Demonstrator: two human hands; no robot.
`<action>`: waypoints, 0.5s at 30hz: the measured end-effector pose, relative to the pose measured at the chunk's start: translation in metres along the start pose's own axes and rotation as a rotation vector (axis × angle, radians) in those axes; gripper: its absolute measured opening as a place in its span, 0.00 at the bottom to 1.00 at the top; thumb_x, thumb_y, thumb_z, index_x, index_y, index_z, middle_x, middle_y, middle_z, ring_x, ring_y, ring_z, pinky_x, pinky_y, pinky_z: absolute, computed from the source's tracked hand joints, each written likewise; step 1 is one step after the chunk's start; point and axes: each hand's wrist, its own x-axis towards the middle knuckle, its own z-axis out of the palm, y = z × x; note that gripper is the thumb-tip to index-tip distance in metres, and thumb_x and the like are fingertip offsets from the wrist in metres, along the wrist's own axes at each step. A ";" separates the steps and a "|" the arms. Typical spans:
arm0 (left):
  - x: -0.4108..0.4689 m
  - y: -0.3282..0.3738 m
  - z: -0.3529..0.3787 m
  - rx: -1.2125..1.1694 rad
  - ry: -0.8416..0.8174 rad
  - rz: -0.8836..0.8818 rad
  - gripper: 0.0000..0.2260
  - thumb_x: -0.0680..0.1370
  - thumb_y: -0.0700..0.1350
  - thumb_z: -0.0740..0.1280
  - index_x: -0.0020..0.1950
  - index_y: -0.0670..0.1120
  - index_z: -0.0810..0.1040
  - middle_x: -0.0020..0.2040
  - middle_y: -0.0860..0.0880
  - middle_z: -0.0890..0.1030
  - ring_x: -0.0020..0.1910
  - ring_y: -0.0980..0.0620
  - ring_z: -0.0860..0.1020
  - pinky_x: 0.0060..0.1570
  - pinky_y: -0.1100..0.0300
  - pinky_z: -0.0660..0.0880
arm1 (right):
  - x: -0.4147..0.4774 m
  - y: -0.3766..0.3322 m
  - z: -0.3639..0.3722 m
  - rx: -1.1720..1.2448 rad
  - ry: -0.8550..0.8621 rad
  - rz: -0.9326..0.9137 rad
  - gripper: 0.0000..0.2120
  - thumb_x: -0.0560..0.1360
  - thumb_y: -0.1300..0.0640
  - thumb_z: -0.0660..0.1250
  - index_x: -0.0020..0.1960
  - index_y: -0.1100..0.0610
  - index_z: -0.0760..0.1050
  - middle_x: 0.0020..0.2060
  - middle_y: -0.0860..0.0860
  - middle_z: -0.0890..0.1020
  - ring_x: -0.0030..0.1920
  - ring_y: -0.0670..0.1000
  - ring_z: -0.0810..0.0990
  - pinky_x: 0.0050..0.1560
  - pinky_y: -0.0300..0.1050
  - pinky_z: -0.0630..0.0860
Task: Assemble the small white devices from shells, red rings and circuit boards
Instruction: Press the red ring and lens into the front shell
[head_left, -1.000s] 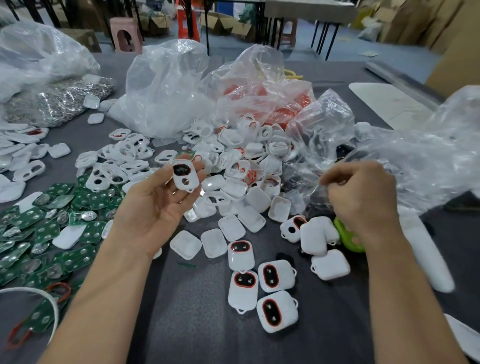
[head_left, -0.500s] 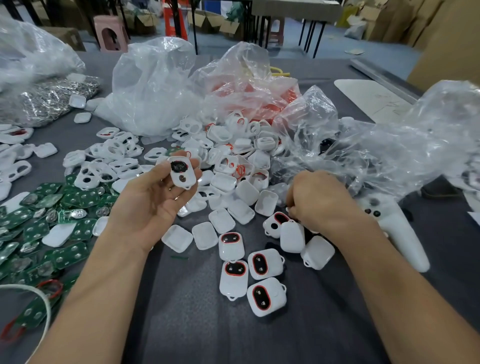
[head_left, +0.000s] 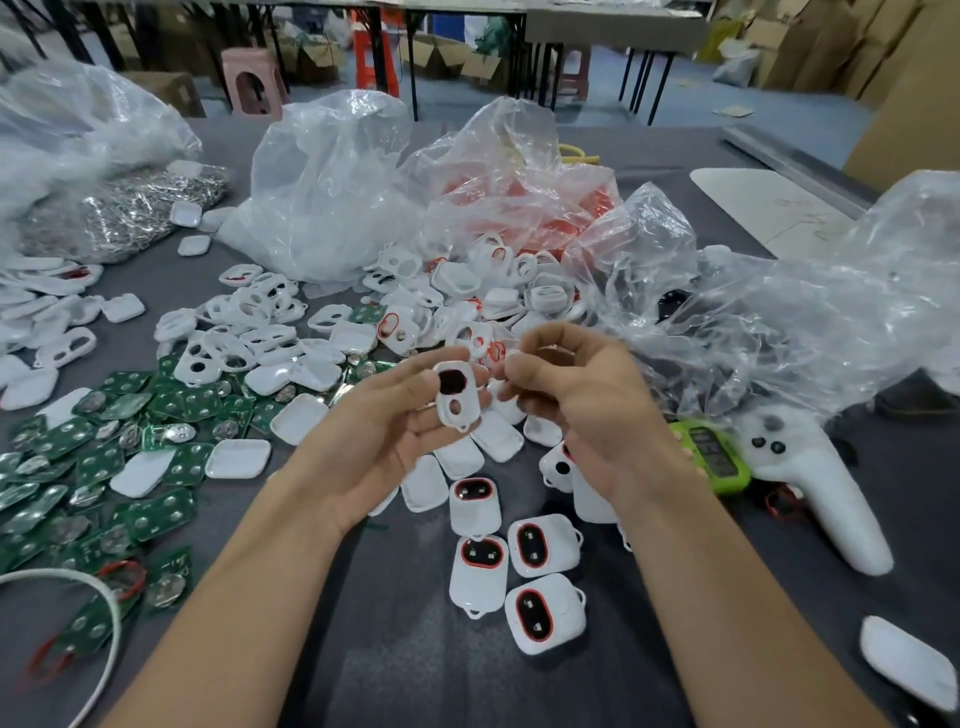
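My left hand (head_left: 384, 441) holds a white front shell (head_left: 456, 396) with a dark oval insert and one round hole, pinched between thumb and fingers. My right hand (head_left: 582, 400) is raised just right of it, fingers curled; what they pinch is too small to tell. Several finished white devices with red rings (head_left: 540, 545) lie on the grey table below my hands. Loose white shells (head_left: 260, 332) are piled behind. Green circuit boards (head_left: 104, 467) are spread at the left. Red rings show through a clear bag (head_left: 545, 218) at the back.
Crumpled clear plastic bags (head_left: 779, 312) cover the right and back. A white handheld controller (head_left: 810, 483) and a green-cased gadget (head_left: 711, 457) lie right of my right hand. A bag of silvery metal parts (head_left: 119, 213) sits far left. A white cord (head_left: 104, 613) curves at lower left.
My right hand has come out of the plastic bag at the right and risen to meet the shell. My left hand has lowered slightly toward the middle, still holding the shell.
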 end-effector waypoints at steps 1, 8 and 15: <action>0.000 -0.001 0.001 -0.007 -0.008 -0.012 0.13 0.79 0.39 0.66 0.62 0.41 0.84 0.64 0.36 0.82 0.60 0.39 0.84 0.54 0.51 0.83 | -0.001 0.003 0.004 0.086 -0.018 0.042 0.10 0.75 0.71 0.72 0.42 0.58 0.79 0.37 0.58 0.86 0.33 0.52 0.83 0.33 0.38 0.76; 0.004 -0.003 0.003 0.006 -0.053 -0.050 0.15 0.74 0.42 0.72 0.60 0.43 0.85 0.63 0.36 0.83 0.59 0.38 0.84 0.56 0.50 0.82 | -0.005 0.016 0.007 0.234 0.022 0.091 0.08 0.75 0.72 0.70 0.46 0.61 0.80 0.36 0.59 0.84 0.29 0.51 0.79 0.30 0.37 0.75; 0.003 -0.002 0.004 -0.016 -0.051 -0.045 0.13 0.78 0.40 0.68 0.60 0.43 0.86 0.60 0.39 0.85 0.54 0.44 0.86 0.51 0.53 0.83 | -0.005 0.020 0.006 0.118 0.041 0.003 0.06 0.63 0.64 0.79 0.38 0.56 0.86 0.39 0.57 0.87 0.38 0.52 0.85 0.40 0.41 0.81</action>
